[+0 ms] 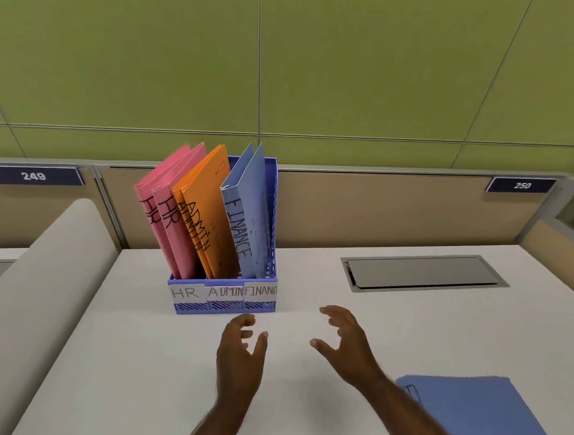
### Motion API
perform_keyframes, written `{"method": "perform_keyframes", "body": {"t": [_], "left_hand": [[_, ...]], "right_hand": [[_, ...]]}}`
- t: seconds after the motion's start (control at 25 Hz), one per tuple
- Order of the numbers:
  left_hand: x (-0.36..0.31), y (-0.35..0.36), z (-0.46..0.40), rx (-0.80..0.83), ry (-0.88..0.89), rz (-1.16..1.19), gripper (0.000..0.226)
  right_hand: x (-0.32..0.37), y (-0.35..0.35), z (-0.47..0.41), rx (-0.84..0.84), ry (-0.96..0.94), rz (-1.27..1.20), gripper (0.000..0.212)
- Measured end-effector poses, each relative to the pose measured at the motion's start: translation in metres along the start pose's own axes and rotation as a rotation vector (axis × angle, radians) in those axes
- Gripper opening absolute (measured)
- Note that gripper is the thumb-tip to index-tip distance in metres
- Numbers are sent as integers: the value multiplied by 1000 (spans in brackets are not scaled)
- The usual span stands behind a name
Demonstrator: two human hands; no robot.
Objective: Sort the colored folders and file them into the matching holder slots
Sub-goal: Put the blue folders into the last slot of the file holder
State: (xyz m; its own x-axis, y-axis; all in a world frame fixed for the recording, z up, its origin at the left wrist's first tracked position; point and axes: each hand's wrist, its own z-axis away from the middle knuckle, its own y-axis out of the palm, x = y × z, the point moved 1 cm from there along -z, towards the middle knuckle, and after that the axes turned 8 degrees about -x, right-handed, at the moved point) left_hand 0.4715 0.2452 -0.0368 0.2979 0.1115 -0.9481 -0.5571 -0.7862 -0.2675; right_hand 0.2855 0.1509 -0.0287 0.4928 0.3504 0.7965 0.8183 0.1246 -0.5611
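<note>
A blue three-slot holder (224,306) stands on the desk, its front labelled HR, ADMIN and FINANCE. Two pink HR folders (167,214) lean in the left slot. Two orange ADMIN folders (207,211) fill the middle slot, and a blue FINANCE folder (249,214) stands in the right one. Another blue folder (482,421) lies flat at the desk's lower right, partly under my right forearm. My left hand (238,354) and my right hand (344,342) hover just in front of the holder, both with fingers spread and holding nothing.
The white desk (130,359) carries a metal cable hatch (422,272) at the back right. A beige partition runs behind it, with signs 249 (33,175) and 250 (521,185). A padded divider (43,284) borders the desk on the left.
</note>
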Motion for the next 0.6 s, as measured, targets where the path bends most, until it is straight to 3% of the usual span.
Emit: {"method": "perform_keyframes", "body": {"t": [0.16, 0.36, 0.6], "left_hand": [[15, 3, 68, 246, 20, 1, 32], [10, 21, 125, 477, 40, -41, 34], [-11, 54, 185, 577, 50, -72, 36]], "right_hand": [[-48, -35, 87, -21, 93, 119, 51], [-75, -92, 145, -200, 211, 168, 47], [-116, -161, 190, -237, 297, 194, 47]]}}
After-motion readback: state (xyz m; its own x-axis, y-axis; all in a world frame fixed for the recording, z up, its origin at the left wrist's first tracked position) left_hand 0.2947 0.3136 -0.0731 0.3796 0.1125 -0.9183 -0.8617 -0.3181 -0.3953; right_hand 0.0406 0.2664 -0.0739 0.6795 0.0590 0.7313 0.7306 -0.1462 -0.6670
